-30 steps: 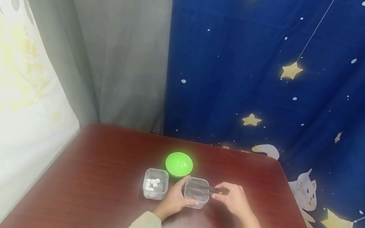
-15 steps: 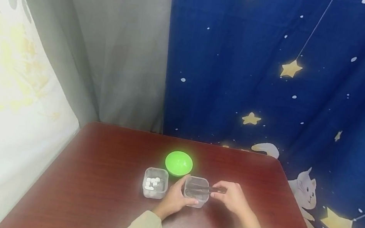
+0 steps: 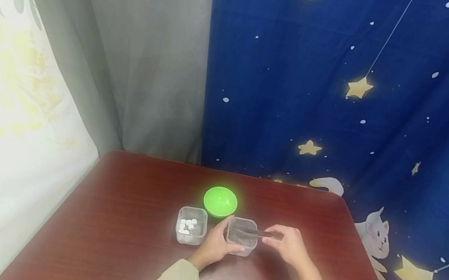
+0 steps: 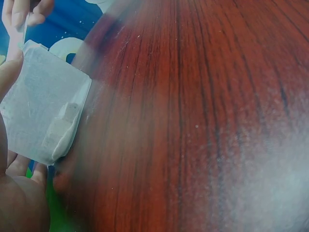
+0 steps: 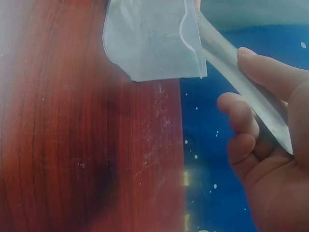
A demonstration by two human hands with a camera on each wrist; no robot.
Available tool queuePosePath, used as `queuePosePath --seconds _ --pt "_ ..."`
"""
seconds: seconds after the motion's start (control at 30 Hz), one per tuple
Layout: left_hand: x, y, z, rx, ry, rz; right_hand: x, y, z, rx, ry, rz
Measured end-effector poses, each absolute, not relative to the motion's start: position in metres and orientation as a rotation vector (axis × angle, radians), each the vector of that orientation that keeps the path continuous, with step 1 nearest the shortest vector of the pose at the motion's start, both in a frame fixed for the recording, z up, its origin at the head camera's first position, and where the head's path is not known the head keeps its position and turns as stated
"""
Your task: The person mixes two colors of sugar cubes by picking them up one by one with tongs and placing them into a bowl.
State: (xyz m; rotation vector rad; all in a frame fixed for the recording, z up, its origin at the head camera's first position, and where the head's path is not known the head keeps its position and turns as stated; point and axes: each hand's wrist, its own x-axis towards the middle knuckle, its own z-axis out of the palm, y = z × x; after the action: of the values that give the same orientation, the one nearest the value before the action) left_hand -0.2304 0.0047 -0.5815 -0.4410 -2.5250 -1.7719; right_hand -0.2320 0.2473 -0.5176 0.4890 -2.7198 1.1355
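Left hand [image 3: 215, 245] curled round clear box [image 3: 242, 236] on red surface [image 3: 116, 235]. Right hand [image 3: 289, 246] pinching tongs [image 3: 256, 233], tips inside box. Almost no change from a moment ago: both grips kept, tongs hardly moved.

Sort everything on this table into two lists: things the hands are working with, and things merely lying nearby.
In use:
- empty clear square plastic container, held by the left hand
- metal tongs, gripped in the right hand, tips reaching over that container

Lying about:
- bright green round plastic bowl
- second clear square plastic container holding small white pieces
- dark red wooden table
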Motion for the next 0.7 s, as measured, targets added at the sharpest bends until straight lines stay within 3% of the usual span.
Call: queuePosePath --seconds 0.7 --pt "-0.230 0.004 -0.584 -0.389 -2.554 -1.784 -0.230 0.262 -0.497 0.290 -2.635 1.422"
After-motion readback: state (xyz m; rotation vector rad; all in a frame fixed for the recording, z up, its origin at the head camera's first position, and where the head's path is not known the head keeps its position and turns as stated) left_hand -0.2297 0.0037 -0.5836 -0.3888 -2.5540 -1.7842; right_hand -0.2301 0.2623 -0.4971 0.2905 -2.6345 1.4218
